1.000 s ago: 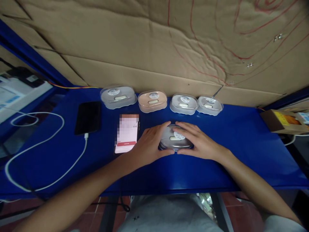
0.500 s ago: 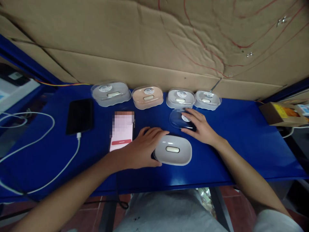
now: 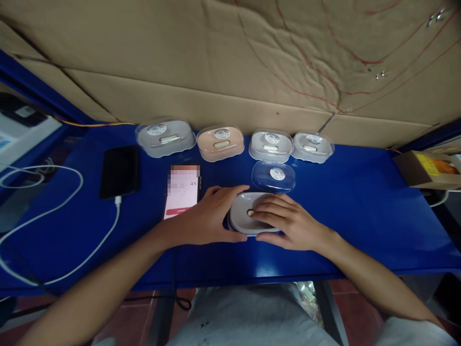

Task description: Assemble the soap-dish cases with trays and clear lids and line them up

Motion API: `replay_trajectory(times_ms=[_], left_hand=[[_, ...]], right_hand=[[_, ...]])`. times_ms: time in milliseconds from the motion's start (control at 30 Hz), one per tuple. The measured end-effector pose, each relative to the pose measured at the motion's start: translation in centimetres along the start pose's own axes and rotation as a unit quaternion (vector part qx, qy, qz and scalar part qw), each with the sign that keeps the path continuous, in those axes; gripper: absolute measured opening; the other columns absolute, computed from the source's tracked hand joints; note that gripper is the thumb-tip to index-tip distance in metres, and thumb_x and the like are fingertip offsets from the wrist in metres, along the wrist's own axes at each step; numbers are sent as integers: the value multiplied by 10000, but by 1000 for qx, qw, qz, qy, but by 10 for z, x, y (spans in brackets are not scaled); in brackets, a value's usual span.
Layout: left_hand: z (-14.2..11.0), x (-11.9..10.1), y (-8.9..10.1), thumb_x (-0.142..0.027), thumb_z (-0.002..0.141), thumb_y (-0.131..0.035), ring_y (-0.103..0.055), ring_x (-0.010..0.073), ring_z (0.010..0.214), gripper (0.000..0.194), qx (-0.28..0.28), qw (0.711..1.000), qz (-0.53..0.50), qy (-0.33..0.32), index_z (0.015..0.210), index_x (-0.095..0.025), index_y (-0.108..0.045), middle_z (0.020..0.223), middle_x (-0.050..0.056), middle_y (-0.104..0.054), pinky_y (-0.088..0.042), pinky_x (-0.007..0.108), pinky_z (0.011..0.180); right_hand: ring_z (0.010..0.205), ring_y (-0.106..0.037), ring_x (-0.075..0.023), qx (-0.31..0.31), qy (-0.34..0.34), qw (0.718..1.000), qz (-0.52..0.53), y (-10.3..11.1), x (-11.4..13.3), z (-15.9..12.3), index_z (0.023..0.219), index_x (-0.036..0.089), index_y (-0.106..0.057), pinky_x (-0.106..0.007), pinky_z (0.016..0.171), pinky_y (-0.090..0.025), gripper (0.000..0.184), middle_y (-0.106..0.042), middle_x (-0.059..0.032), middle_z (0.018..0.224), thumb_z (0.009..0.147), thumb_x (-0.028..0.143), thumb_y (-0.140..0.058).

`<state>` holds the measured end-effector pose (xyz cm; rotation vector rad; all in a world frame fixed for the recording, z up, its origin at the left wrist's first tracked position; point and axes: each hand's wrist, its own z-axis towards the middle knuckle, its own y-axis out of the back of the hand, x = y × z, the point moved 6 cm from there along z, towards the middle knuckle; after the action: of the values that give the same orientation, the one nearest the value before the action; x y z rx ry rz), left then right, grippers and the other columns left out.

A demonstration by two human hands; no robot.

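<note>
A pale grey oval dish, which looks like a soap dish (image 3: 240,210), sits on the blue table before me. Around its left end my left hand (image 3: 216,216) is closed, with fingers at the back and thumb in front. My right hand (image 3: 291,223) grips the right part, fingers lying over the inside and thumb at the front edge. The fingertips partly cover the small cream oblong in the dish's middle. Just behind the dish lies a clear lid (image 3: 262,178) with a round white sticker, touched by neither hand.
Along the cardboard backing stand several lidded dishes, one of them peach (image 3: 225,150). A phone with a lit screen (image 3: 182,194) lies left of my left hand. Farther left is a dark phone (image 3: 119,172) on a white cable (image 3: 117,216). A cardboard box (image 3: 414,170) stands at right.
My right hand has let go of the clear lid and moved down onto the right side of the dish. The left hand stays at the dish, which sits slightly farther back.
</note>
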<state>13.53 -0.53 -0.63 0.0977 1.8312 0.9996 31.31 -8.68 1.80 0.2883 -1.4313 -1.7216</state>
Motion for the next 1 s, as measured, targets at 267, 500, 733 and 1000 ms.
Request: replay_trajectory(times_ms=[267,500,733,1000], left_hand=[[-1,-1,1,-609,825,-856,-560,440,1379,1097,-20,1000,-21,-8,1715,-346,-272,1669,149,-496,-444,593,1134],[0,-8,-3,-759,796,-825,-503,463,1460,1224,-48,998,28,-27,1720,-272,-188,1694,217,-415,-423,618,1168],[-18,-27,-7,-825,945,-551,-693,355,951,667,-126,985,118,27,1143,-189,-576,1064,128,-660,-558,519,847],[-26,-27,-34,-648,783,-888,-670,418,1102,699,51,973,221,43,1226,-173,-629,1215,164,-680,-540,520,873]], right_hand=[[1026,-782,-225,-42,8,999,-20,9,1,0,1235,156,-736,-385,960,-569,310,-836,-90,1141,1130,390,-561],[1015,-785,-230,-75,-21,996,-37,25,-12,-3,1226,197,-713,-390,923,-545,243,-838,-76,1130,1132,361,-562],[937,-792,-217,-85,-69,994,-1,36,-25,-11,1211,217,-711,-374,807,-521,180,-839,-61,1071,1114,272,-570],[1009,-779,-235,-42,-31,996,-71,12,-13,-3,1244,211,-726,-409,910,-538,250,-837,-70,1161,1117,380,-591]])
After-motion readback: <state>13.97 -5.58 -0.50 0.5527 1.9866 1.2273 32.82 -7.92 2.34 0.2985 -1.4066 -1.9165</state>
